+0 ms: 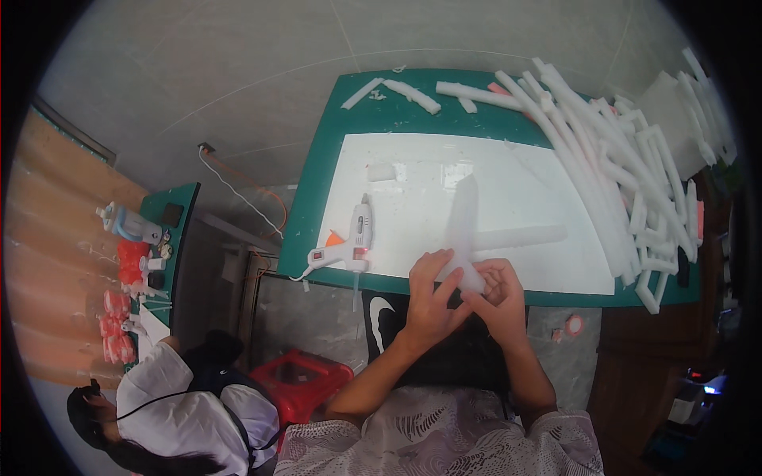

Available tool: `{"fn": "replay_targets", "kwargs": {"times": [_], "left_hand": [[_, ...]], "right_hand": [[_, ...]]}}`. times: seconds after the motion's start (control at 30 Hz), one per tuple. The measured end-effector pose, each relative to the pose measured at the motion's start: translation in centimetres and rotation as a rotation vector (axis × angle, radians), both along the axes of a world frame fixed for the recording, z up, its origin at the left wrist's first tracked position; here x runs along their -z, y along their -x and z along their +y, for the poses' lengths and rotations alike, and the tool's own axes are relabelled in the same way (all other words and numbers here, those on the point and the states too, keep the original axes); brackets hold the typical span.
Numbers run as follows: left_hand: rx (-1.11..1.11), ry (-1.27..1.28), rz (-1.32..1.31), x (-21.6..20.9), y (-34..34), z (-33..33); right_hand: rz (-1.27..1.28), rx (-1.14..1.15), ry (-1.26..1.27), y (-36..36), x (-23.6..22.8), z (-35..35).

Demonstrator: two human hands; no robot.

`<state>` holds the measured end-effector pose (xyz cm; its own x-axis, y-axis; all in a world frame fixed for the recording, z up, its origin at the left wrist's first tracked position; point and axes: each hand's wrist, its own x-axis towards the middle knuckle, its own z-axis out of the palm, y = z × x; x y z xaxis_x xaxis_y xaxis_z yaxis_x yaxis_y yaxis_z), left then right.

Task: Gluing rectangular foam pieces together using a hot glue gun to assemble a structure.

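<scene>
Both my hands hold a long white foam piece (463, 226) above the near edge of the white board. It points away from me and narrows toward its far end. My left hand (432, 301) wraps its left side near the bottom, thumb on top. My right hand (498, 300) has its fingers closed round the lower right end. Just beyond my right hand, a straight white foam strip (524, 236) lies on the board. To the left rests a white hot glue gun (349, 244) with an orange trigger. A small white foam block (381, 172) lies farther back.
The white board (556, 270) lies on a green table (317, 170). White foam sticks and frames (603, 151) are heaped at right, with loose foam pieces (411, 95) along the far edge. A red stool (298, 385) and a seated person (182, 404) are at lower left.
</scene>
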<state>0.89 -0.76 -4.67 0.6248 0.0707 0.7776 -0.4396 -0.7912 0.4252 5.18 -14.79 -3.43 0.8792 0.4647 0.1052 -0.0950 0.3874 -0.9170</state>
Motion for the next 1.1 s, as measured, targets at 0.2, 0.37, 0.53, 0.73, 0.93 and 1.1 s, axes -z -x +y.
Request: {"fn": "replay_targets", "kwargs": {"times": [0.2, 0.37, 0.53, 0.73, 0.93, 1.1], "left_hand": [[-0.032, 0.323, 0.052, -0.5, 0.2, 2.6], [0.09, 0.591, -0.024, -1.0, 0.1, 4.1], [0.118, 0.658, -0.044, -1.0, 0.1, 4.3], [0.125, 0.743, -0.003, -1.2, 0.1, 4.4], [0.14, 0.775, -0.001, -1.2, 0.2, 4.5], [0.135, 0.828, -0.007, -0.9, 0.1, 4.5]], "right_hand": [[-0.044, -0.011, 0.025, 0.0, 0.1, -1.2], [-0.058, 0.089, 0.082, -0.6, 1.1, -2.4], [-0.046, 0.108, 0.121, -0.8, 1.6, -3.0], [-0.092, 0.129, 0.153, -0.9, 2.1, -3.0], [-0.068, 0.11, 0.141, -0.9, 2.7, -3.3], [-0.083, 0.122, 0.132, -0.9, 2.8, -3.2]]}}
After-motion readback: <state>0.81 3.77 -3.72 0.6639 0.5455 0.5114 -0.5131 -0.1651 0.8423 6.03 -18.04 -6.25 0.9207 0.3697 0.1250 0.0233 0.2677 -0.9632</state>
